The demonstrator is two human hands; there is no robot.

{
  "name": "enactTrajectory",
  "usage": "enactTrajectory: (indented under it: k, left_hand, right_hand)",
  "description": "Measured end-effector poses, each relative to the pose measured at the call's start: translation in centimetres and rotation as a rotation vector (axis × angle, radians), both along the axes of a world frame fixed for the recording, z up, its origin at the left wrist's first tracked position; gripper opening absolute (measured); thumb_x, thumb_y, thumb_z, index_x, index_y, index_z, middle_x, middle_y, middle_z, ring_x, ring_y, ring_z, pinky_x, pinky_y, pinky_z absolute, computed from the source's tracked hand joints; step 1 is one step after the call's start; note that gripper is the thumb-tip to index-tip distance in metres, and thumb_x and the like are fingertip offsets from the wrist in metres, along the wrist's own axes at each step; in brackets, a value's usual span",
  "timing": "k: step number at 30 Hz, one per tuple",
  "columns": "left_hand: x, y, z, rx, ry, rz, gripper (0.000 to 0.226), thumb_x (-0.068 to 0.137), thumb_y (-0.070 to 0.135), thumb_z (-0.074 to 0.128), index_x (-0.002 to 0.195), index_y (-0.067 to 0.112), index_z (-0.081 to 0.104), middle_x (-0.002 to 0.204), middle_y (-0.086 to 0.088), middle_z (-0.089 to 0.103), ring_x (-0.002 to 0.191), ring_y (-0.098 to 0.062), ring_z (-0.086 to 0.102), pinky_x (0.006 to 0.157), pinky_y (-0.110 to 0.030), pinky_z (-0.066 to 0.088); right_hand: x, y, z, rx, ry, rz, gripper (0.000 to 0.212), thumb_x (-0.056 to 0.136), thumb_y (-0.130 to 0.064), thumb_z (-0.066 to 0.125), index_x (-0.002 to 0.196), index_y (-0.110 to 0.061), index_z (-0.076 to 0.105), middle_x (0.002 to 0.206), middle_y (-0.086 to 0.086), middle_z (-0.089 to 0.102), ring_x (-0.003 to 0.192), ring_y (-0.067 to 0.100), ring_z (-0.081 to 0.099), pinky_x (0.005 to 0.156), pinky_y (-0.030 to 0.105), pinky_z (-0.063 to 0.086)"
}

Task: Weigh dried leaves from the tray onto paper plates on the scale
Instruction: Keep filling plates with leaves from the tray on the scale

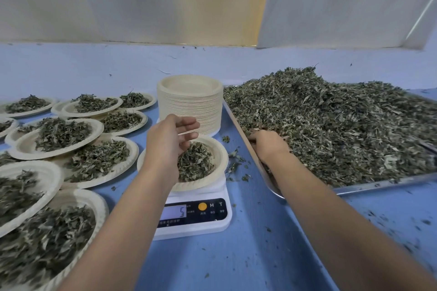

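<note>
Left hand (170, 139) hovers over the paper plate (222, 156) on the scale (194, 224), fingers (189, 125) apart and loosely straight, holding nothing. Directly below those fingers: small heap of dried leaves (194, 163) in the plate. Scale display, nearer the person than the fingers, reads 5. Just beyond the left fingers: tall stack of empty plates (189, 106). Right hand (269, 145) is dug into the big leaf pile (331, 125) on the metal tray (378, 184); its fingers are buried in leaves, so cannot tell the grip. Filled plates (23, 146) crowd the blue tabletop (236, 255) left of the left fingers. Loose leaf bits (234, 163) lie between the two hands.
</note>
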State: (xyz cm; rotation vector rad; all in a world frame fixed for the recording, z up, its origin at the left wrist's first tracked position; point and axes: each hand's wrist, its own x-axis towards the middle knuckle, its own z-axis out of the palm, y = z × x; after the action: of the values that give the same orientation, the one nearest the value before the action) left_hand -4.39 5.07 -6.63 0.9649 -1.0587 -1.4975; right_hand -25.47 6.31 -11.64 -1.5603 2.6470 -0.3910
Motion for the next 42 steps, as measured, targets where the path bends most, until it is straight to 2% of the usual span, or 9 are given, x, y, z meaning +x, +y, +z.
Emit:
enactTrajectory:
  k: [5,10,18,22,25,28,31,37,42]
  left_hand:
    - [0.1,-0.1,-0.1,-0.003,0.003,0.003,0.026,0.092,0.013,0.042,0.079,0.010,0.065,0.067,0.004,0.072,0.054,-0.007,0.060,0.046,-0.013,0.044]
    - [0.3,0.0,0.0,0.003,0.014,0.007,0.027,0.093,0.012,0.042,0.080,0.009,0.065,0.067,0.002,0.071,0.057,-0.009,0.060,0.046,-0.014,0.044]
    - [1.0,-0.1,0.3,0.001,0.014,0.022,0.028,0.094,0.013,0.041,0.080,0.010,0.066,0.073,0.001,0.072,0.060,-0.010,0.060,0.050,-0.015,0.043]
    - [1.5,-0.3,0.7,0.002,0.025,0.028,0.028,0.095,0.014,0.040,0.081,0.011,0.065,0.079,-0.001,0.072,0.063,-0.010,0.060,0.057,-0.019,0.043]
    - [2.4,-0.6,0.8,-0.002,0.043,0.047,0.028,0.095,0.015,0.041,0.082,0.011,0.065,0.078,0.000,0.072,0.060,-0.008,0.061,0.055,-0.019,0.043]
    - [3.3,-1.0,0.8,0.002,0.070,0.059,0.028,0.096,0.016,0.041,0.083,0.011,0.065,0.077,0.001,0.072,0.058,-0.007,0.061,0.052,-0.018,0.044]
    - [4.1,-1.7,0.8,0.008,0.090,0.085,0.028,0.096,0.017,0.042,0.083,0.011,0.066,0.074,0.002,0.072,0.054,-0.006,0.060,0.049,-0.017,0.043]
    - [4.6,-2.4,0.8,0.036,0.120,0.109,0.030,0.095,0.018,0.041,0.081,0.012,0.066,0.068,0.005,0.071,0.052,-0.005,0.059,0.048,-0.015,0.042]
    - [4.5,-2.3,0.8,0.030,0.113,0.106,0.030,0.095,0.016,0.040,0.080,0.011,0.065,0.066,0.004,0.071,0.048,-0.004,0.058,0.050,-0.016,0.042]
  right_hand:
    - [0.5,0.2,0.5,0.004,0.075,-0.027,0.031,0.089,0.000,0.048,0.110,-0.011,0.069,0.102,0.015,0.064,0.084,0.031,0.057,0.071,0.034,0.046]
    - [0.7,0.5,0.8,-0.108,0.098,-0.091,0.029,0.086,0.007,0.049,0.103,-0.005,0.070,0.102,0.018,0.065,0.090,0.034,0.061,0.070,0.035,0.047]
    - [0.5,1.1,2.1,-0.647,-0.338,-0.143,0.021,0.090,-0.006,0.061,0.105,-0.014,0.074,0.090,0.008,0.074,0.036,0.007,0.038,0.029,0.010,0.029]
    - [2.9,0.9,3.4,-0.862,-0.492,-0.057,0.019,0.087,-0.012,0.067,0.103,-0.017,0.074,0.096,0.001,0.074,0.030,0.001,0.039,0.032,0.009,0.028]
    - [5.5,0.7,4.7,-0.976,-0.638,0.005,0.019,0.083,-0.015,0.071,0.101,-0.019,0.075,0.085,-0.011,0.072,0.054,-0.006,0.061,0.044,0.006,0.041]
    - [8.5,0.7,5.9,-0.984,-0.762,0.104,0.017,0.083,-0.016,0.072,0.093,-0.028,0.075,0.061,-0.027,0.062,0.086,0.028,0.064,0.073,0.037,0.056]
    - [10.7,0.5,6.7,-0.934,-0.845,0.204,0.022,0.081,-0.013,0.073,0.082,-0.035,0.072,0.057,-0.023,0.064,0.090,0.035,0.064,0.080,0.051,0.050]
    - [12.4,-0.1,5.6,-0.756,-0.844,0.343,0.020,0.078,-0.002,0.073,0.095,-0.011,0.075,0.082,-0.001,0.071,0.076,0.006,0.062,0.078,0.023,0.051]
    - [12.3,-0.1,5.6,-0.663,-0.822,0.405,0.031,0.074,0.008,0.068,0.089,-0.018,0.074,0.094,0.003,0.073,0.087,0.019,0.069,0.086,0.042,0.055]
